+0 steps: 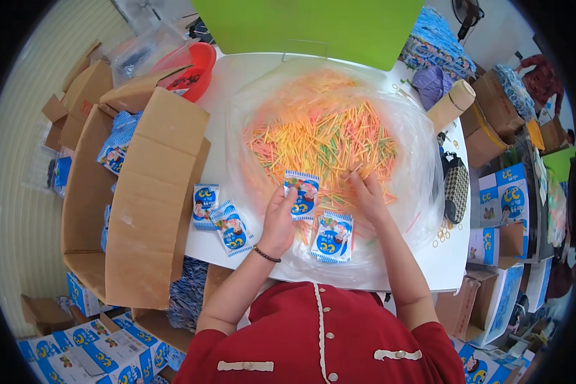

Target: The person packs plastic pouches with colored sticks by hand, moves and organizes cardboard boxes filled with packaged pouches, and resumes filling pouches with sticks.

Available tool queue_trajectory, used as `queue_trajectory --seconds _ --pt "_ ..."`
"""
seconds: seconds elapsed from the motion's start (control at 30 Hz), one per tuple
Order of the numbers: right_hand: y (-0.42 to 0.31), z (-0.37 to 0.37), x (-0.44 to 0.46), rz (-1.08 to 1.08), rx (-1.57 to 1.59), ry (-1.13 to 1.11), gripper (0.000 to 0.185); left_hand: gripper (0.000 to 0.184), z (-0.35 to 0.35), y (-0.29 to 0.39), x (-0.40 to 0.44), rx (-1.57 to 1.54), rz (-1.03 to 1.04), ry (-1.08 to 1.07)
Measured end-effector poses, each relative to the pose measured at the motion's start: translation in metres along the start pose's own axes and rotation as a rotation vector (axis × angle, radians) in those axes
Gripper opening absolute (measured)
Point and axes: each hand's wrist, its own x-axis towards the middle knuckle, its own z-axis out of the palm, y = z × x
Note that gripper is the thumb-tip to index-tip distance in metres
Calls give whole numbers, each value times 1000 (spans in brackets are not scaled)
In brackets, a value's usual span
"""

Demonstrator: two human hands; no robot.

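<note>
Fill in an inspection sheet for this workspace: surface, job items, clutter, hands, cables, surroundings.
Surface: white table, largely covered by a clear plastic bag.
Job items: multicoloured sticks heaped in the bag; one printed packet lies at its near edge, two more packets left of it.
Clutter: beige bottle, purple bundle, checkered pouch and loose rings along the right side.
Hands: left hand holds a packet; right hand is at the sticks, grip unclear.
Cables: nothing seen.
Surroundings: open cardboard box at left, green panel opposite, printed cartons at right.
</note>
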Motion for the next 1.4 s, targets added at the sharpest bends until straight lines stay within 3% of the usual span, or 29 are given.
queue_trajectory --seconds 0.07,0.17,0.27,0.33,0.47,0.53,0.57,0.67,0.77,0.87,1.0,1.2,1.4 --pt "0 7 -6 68 31 37 16 27 4 -3 1 13 -8 -27" --pt "-5 0 -7 -8 -214 -83 15 28 5 -6 -3 15 -51 -36" --pt "-13 0 -8 6 -181 -108 12 30 5 1 -7 1 -141 -15" --pt "-7 -5 -9 -91 -319 -158 11 32 2 6 -11 -12 -204 -7" --pt "-6 -8 -11 -54 -560 -181 11 30 -6 13 -16 -251 -365 22" --pt "0 -16 -1 64 -236 -3 11 29 -10 10 -16 -318 -382 66" --pt "2 -20 3 122 -74 83 11 29 -10 9 -16 -263 -337 43" --pt "-3 -25 2 -36 -186 171 14 27 -4 9 -21 -122 -232 2" --pt "14 -35 -9 -150 -543 2 16 27 -5 2 -23 -10 -179 -39" --pt "0 -27 -15 70 -177 96 21 25 -4 -6 -25 188 -53 -91" --pt "-43 -9 -23 9 346 94 27 15 -3 -11 -31 358 83 -49" --pt "-96 33 -37 -227 368 -182 18 19 0 -7 -29 562 161 -78" --pt "-102 44 -38 -207 382 -243 18 24 3 -4 -33 570 303 -147"
